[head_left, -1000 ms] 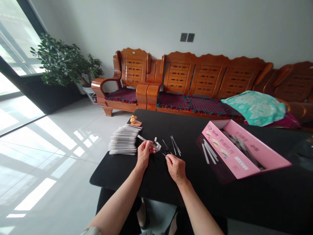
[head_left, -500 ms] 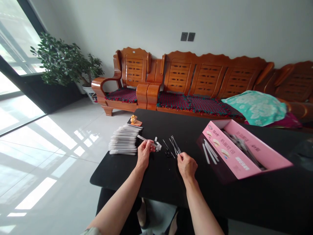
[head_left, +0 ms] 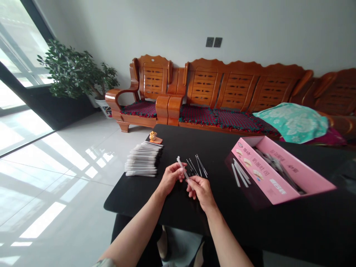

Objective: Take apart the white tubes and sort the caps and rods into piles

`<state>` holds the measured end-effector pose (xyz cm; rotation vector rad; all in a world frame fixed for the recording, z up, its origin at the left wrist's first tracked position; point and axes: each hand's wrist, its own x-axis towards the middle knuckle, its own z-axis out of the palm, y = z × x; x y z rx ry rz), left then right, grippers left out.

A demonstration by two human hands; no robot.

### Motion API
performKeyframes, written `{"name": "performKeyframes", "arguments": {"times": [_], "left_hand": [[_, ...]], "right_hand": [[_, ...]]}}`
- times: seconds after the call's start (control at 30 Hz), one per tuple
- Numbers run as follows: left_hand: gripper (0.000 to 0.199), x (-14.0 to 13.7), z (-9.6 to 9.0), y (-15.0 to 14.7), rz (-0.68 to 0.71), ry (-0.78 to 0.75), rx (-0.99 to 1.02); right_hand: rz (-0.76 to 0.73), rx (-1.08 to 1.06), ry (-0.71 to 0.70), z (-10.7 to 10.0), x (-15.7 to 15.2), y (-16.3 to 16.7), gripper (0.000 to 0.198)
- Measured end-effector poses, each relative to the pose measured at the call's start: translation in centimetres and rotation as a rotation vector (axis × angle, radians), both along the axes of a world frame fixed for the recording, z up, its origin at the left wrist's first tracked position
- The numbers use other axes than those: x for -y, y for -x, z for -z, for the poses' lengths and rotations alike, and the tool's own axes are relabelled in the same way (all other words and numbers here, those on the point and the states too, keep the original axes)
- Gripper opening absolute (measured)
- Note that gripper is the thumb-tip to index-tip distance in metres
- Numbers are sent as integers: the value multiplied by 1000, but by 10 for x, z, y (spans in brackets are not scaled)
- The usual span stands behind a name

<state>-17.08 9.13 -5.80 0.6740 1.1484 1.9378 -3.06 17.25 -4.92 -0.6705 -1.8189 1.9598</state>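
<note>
A slim whitish tube (head_left: pixel 181 166), like a pen barrel, is held at a slant between both hands over the black table (head_left: pixel 178 139). My left hand (head_left: pixel 170 178) has its fingers closed around the tube's middle. At its lower end, my right hand (head_left: pixel 202 191) pinches it between thumb and fingers. Just beyond my right hand lie several thin dark rods (head_left: pixel 201 165) with pale tips. Small black pieces (head_left: pixel 191 172) lie beside them, partly hidden by my hands. Left of my hands, a stack of whitish tubes (head_left: pixel 141 161) with dark ends lies in rows.
A pink open box (head_left: pixel 258 172) holding dark rods stands on the right. Several loose whitish tubes (head_left: pixel 240 173) lie beside it. A small orange figurine (head_left: pixel 153 136) sits behind the stack. Wooden seats (head_left: pixel 219 87) stand behind the table; a potted plant (head_left: pixel 75 72) is at left.
My left hand has brought the tube right and toward me. My right hand has let go of the thin rods, moved left and taken the tube's lower end.
</note>
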Motion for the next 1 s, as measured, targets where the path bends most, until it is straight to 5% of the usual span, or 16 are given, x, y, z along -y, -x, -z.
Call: {"name": "performKeyframes", "arguments": {"times": [0.2, 0.47, 0.57, 0.73, 0.8, 1.0], "left_hand": [[33, 1, -2, 5, 12, -61, 95], [33, 4, -1, 0, 108, -13, 87], [32, 3, 1, 1, 52, 10, 63], [33, -1, 3, 0, -66, 14, 89], [33, -2, 2, 1, -69, -11, 109], [35, 3, 3, 6, 50, -15, 134]], "right_hand": [[-192, -73, 477, 4, 4, -4, 40], [-270, -179, 679, 5, 21, 7, 34], [-158, -117, 545, 2, 25, 7, 34], [128, -31, -212, -11, 26, 12, 40], [155, -8, -284, -15, 27, 15, 42], [-221, 17, 319, -8, 26, 13, 47]]}}
